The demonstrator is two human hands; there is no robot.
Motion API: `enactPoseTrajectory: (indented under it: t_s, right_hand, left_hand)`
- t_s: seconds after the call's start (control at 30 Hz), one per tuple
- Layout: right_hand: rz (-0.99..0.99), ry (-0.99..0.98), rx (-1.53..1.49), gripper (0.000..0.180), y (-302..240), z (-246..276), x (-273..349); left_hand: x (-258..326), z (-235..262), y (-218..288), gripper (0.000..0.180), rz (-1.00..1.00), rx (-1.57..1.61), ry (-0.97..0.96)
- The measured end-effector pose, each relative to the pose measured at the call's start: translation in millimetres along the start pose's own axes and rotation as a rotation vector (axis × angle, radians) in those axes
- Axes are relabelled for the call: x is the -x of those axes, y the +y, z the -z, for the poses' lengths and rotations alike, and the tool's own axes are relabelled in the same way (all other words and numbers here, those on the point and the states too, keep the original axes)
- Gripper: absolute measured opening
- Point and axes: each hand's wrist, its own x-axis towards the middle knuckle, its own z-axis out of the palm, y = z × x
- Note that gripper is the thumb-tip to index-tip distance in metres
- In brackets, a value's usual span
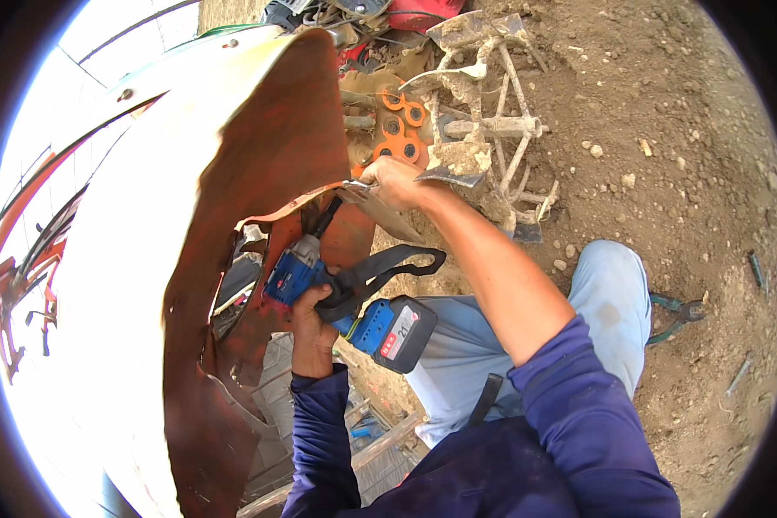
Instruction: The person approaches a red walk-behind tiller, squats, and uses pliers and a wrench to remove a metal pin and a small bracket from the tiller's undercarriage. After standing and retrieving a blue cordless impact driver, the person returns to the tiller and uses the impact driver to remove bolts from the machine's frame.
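Note:
A blue cordless impact wrench [293, 274] with a black battery pack and a black strap is in my left hand [312, 321]. My fingers are wrapped round its grip. Its long dark socket points up toward the torn edge of a rusty red sheet-metal guard [272, 129]. Farther up, my right hand [394, 183] is closed at that edge, beside a bent metal flap [384, 214]. A small silvery piece shows at its fingertips; what it grips is mostly hidden.
A muddy metal-framed wheel [514, 129] stands beyond my right hand, near orange linked parts [393, 129]. Green-handled pliers [678, 318] lie on the dirt right of my knee. Two small metal pieces lie farther right. Wooden poles [384, 440] are at lower left.

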Motion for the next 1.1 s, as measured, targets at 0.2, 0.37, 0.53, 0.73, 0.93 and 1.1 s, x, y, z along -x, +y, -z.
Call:
enactPoseTrajectory:
  t_s: [0.2,0.37,0.53,0.73,0.93,1.1]
  right_hand:
    - [0.019,-0.048,0.010,0.029,6.3,-2.6,-7.3]
    - [0.223,0.019,0.064,0.031,13.5,-5.2,-11.4]
    - [0.194,0.068,0.165,0.029,20.5,-13.1,-16.2]
    - [0.276,0.111,0.023,0.010,19.3,-11.9,-11.3]
    - [0.250,0.120,0.076,0.010,9.5,-9.4,-4.6]
    - [0.239,0.121,0.177,0.011,4.0,-7.6,-0.9]
  left_hand:
    - [6.4,-6.3,9.6,0.035,0.016,0.036,-0.051]
    - [-7.5,-1.6,1.6,0.033,-0.027,0.038,0.009]
    - [-15.2,2.3,-8.4,0.031,0.014,0.146,0.000]
    - [-3.6,-2.2,13.3,0.030,0.131,0.111,-0.041]
    - [-9.6,0.9,2.7,0.034,0.039,0.081,0.082]
    - [-20.2,10.8,-7.2,0.037,-0.003,0.159,0.077]
